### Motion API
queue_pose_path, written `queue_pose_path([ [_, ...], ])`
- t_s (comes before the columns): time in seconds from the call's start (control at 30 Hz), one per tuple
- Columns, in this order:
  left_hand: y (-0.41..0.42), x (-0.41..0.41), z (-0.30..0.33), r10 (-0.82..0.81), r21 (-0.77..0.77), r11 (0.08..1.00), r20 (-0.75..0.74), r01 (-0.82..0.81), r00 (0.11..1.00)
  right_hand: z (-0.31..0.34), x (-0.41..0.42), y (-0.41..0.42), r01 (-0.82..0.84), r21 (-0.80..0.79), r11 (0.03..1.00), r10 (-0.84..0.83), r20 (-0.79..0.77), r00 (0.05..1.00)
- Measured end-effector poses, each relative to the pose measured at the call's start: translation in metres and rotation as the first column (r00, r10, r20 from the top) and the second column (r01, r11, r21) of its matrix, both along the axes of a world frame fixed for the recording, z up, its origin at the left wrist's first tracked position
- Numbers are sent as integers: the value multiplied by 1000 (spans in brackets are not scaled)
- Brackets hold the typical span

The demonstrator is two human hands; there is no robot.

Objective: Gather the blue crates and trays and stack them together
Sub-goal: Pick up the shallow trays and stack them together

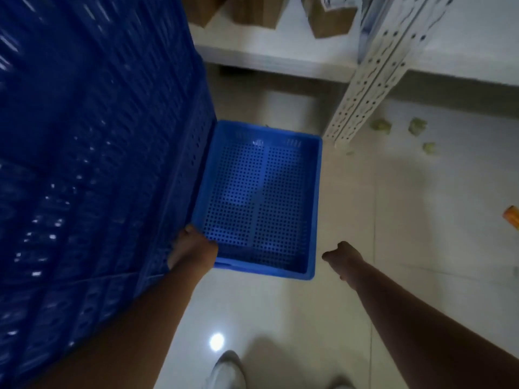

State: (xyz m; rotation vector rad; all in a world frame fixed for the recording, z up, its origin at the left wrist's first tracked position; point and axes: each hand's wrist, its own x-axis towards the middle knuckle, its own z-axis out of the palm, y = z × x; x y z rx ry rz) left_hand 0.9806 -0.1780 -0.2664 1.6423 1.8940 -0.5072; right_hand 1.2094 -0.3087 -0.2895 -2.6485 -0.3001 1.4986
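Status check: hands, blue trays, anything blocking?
Left hand gripping big blue crate. Right hand free, beside floor tray. Tray empty; shelf post close behind.

— What sort of place is this?
— A storeroom: slotted metal shelving (373,71) at one o'clock carries cardboard boxes (328,16), and a perforated blue tray (262,197) sits on the tiled floor (421,209).

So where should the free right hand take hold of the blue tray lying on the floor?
On the tray's right rim, coming down from above. It lies flat and open-side up, that raised edge is bare, and the right hand hangs just beside it, while the left hand holds the big crate.
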Motion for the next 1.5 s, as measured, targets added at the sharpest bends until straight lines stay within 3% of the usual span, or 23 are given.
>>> queue_pose_path([
  [0.27,-9,-7,-39,-16,103,994,-52,21,999,-53,-27,3,174,42,984,-167,-141,976],
  [0.47,-10,-1,-41,49,106,993,-39,-44,998,-57,-22,13,108,89,990,-110,16,994],
  [0.7,-5,-9,-33,46,134,990,5,-47,999,-39,0,2,128,281,951,-149,56,987],
  [0.83,-7,-13,-35,-1,53,999,-5,1,1000,-40,1,-11,164,277,947,-182,42,982],
  [1.07,-9,-15,-41,76,-31,997,11,-75,997,-66,-18,-21,268,157,951,-265,-45,963],
  [1.5,-6,-22,-37,37,-131,991,19,-34,999,-75,-20,-13,65,82,994,-73,92,993],
])
